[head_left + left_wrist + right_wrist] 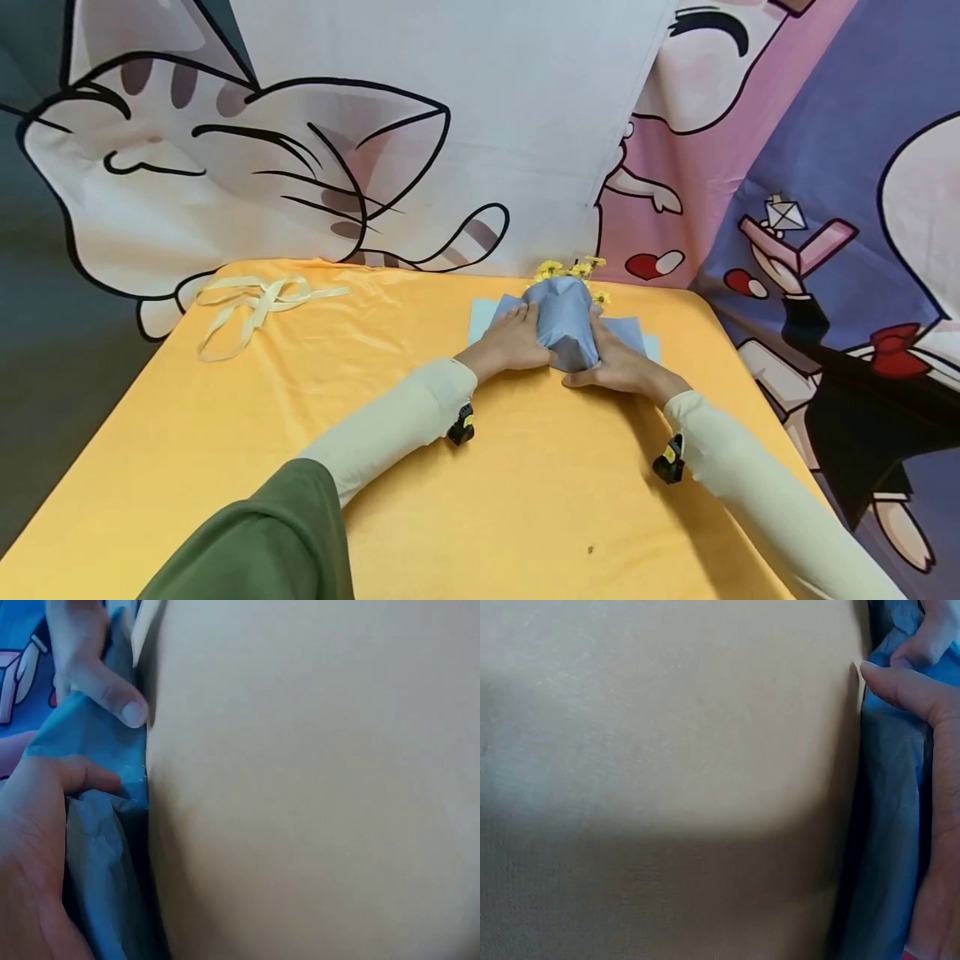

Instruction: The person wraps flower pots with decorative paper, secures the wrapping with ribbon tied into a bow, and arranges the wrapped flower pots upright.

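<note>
Blue wrapping paper [564,310] is folded up round a bunch of small yellow flowers [550,268], whose heads show past its far end. My left hand [513,340] holds the paper's left side, its thumb near the bottom edge. From the right, my right hand [617,363] grips the same bundle, thumb low at the near end. Crumpled folds of the paper [97,840] lie under the left thumb in the left wrist view. The right thumb presses the paper's edge [896,742] in the right wrist view. The flower stems are hidden inside the wrap.
A pale cream ribbon [262,302] lies loosely looped at the table's far left. Light blue sheet corners [478,317] stick out beneath the darker paper. A yellow cloth [450,517] covers the table, and a printed cartoon backdrop [525,125] hangs behind it.
</note>
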The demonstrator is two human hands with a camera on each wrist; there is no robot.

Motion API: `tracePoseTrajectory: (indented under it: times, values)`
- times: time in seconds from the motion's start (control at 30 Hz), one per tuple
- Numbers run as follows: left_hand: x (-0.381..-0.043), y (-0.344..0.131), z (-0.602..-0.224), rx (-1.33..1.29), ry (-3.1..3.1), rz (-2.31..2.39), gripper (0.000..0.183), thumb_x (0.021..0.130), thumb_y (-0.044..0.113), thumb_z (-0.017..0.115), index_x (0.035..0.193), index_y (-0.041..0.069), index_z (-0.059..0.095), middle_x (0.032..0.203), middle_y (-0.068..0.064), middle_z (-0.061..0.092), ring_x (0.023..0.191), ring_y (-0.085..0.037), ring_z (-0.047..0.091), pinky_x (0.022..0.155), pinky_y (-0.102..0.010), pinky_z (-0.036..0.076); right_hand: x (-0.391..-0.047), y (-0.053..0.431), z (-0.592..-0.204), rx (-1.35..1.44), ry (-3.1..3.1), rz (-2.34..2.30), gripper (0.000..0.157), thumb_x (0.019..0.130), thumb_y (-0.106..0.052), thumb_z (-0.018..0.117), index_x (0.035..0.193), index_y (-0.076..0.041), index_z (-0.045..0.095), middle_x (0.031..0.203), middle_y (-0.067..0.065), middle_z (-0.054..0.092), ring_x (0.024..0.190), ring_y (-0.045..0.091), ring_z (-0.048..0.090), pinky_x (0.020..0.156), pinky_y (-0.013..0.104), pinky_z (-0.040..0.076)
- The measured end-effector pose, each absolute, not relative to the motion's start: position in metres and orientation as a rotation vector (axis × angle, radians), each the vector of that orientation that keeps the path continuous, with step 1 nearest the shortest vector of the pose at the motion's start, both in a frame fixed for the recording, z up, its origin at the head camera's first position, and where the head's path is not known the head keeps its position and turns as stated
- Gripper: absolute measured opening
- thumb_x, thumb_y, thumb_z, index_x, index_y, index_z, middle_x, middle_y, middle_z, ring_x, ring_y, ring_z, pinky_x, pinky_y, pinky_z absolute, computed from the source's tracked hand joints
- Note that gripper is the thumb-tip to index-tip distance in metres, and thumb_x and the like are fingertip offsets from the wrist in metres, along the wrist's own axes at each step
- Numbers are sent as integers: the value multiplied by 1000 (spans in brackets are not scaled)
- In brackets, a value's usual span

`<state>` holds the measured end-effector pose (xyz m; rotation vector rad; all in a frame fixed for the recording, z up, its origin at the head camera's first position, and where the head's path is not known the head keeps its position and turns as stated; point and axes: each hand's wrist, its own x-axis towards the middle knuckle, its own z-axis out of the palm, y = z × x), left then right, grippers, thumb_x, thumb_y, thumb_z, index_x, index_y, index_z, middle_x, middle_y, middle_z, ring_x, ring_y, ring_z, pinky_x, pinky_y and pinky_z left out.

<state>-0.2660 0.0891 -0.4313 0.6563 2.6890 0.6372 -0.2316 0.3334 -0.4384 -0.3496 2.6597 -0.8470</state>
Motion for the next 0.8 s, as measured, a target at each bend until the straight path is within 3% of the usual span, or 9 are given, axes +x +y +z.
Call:
tracePoseTrajectory:
  times: [0.27, 0.57, 0.8]
  values:
    - [-273, 80, -437, 782, 2604, 656, 129, 99, 77, 63, 180, 1, -3, 192, -16, 7, 180, -33, 6, 147, -49, 10, -233, 329, -444, -366, 2770, -624, 125, 107, -77, 57, 177, -8, -20, 189, 20, -15, 176, 49, -5, 142, 70, 7]
    - [-287, 85, -451, 747, 2570, 547, 133, 99, 90, 49, 179, -1, -5, 190, -20, -7, 179, -32, -7, 146, -46, -1, -235, 329, -443, -374, 2785, -481, 118, 110, -79, 44, 178, -1, -13, 189, 23, -12, 177, 45, -10, 144, 64, 2]
    - [-287, 84, -458, 772, 2528, 574, 121, 106, 83, 42, 178, -1, -8, 189, -20, -12, 178, -31, -13, 145, -43, -11, -234, 329, -448, -413, 2800, -422, 112, 113, -75, 39, 177, 5, -6, 188, 29, -7, 177, 48, -6, 144, 65, 4]
